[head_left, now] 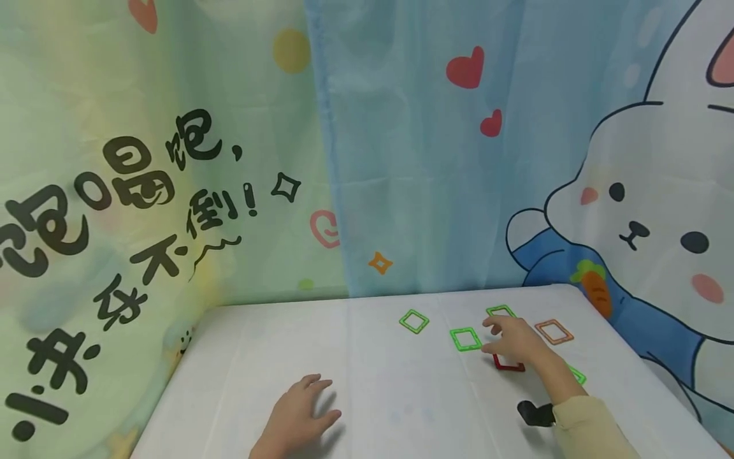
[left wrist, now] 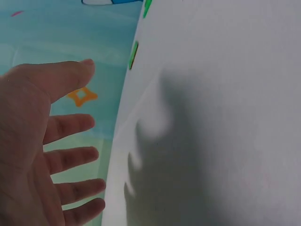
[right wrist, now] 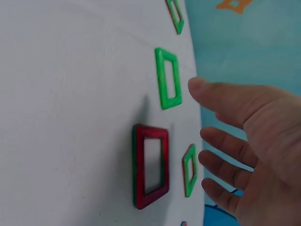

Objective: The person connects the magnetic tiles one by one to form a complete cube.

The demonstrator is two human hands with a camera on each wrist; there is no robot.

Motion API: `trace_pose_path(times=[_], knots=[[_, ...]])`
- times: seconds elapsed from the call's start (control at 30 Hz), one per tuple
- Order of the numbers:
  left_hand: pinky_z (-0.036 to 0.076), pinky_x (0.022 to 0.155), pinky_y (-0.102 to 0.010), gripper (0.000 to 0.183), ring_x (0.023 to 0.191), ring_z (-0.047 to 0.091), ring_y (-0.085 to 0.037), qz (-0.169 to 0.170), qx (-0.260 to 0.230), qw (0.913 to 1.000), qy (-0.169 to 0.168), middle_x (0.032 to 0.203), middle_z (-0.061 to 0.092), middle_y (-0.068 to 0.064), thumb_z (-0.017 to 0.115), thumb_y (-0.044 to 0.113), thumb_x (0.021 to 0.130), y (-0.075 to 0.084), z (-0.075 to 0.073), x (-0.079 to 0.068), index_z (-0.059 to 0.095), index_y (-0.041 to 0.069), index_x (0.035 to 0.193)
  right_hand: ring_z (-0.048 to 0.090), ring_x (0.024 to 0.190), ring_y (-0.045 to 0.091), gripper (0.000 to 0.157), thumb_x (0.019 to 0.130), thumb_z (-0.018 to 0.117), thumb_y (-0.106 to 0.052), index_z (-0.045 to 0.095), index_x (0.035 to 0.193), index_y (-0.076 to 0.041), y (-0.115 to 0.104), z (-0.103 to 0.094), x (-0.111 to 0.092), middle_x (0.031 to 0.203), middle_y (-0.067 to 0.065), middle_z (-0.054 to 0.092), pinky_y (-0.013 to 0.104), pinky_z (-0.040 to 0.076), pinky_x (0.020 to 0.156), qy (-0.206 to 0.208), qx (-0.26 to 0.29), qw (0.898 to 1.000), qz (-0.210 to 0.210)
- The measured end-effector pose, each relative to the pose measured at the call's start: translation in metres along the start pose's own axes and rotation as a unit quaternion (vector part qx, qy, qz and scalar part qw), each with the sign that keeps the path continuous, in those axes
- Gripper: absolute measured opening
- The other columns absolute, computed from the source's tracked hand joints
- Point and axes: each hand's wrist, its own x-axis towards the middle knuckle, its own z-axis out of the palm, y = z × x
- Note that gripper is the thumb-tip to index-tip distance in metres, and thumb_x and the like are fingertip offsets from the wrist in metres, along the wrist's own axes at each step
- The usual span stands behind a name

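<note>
My right hand is over several square-frame tiles at the table's right, fingers loosely bent and thumb apart, holding nothing. Partly hidden beneath it is a red square frame; the right wrist view shows this red frame with a green edge along one side. A green square frame lies just left of the fingertips, and another green frame lies behind them. My left hand hovers above the white table at the near middle. Its fingers are spread and relaxed, with nothing in them.
An orange square frame lies right of the right hand. One more green frame lies farther left, and another green one shows partly behind the forearm. A black object sits by the right cuff. A printed curtain hangs behind the table.
</note>
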Motion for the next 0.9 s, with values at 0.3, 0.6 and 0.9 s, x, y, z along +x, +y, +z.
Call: trace_pose_path(times=[0.3,0.6,0.9], knots=[[0.046,0.092,-0.044,0.045,0.114,0.058,-0.023,0.006,-0.084,0.9964,-0.016,0.125,0.058,0.002,0.067,0.044,0.089,0.013,0.011,0.009,0.064,0.014,0.123,0.059,0.098,0.037,0.056,0.075,0.084,-0.016,0.06,0.12,0.006,0.012,0.008,0.019,0.103,0.019,0.063,0.048,0.05,0.078,-0.014,0.04,0.999,-0.008],[0.044,0.094,-0.046,0.042,0.115,0.057,-0.023,0.009,-0.14,0.9897,-0.027,0.123,0.06,0.004,0.067,0.043,0.09,0.016,0.023,0.016,0.065,0.016,0.122,0.058,0.099,0.036,0.064,0.073,0.085,-0.016,0.057,0.125,0.008,0.018,0.013,0.029,0.104,0.019,0.063,0.05,0.048,0.082,-0.035,0.07,0.997,-0.024],[0.046,0.091,-0.039,0.041,0.111,0.058,-0.016,0.009,-0.155,0.9874,-0.027,0.12,0.061,0.007,0.068,0.042,0.089,0.023,0.036,0.035,0.065,0.018,0.121,0.057,0.098,0.034,0.067,0.073,0.086,-0.019,0.056,0.126,0.009,0.022,0.018,0.033,0.103,0.015,0.062,0.05,0.047,0.084,-0.034,0.078,0.996,-0.031]])
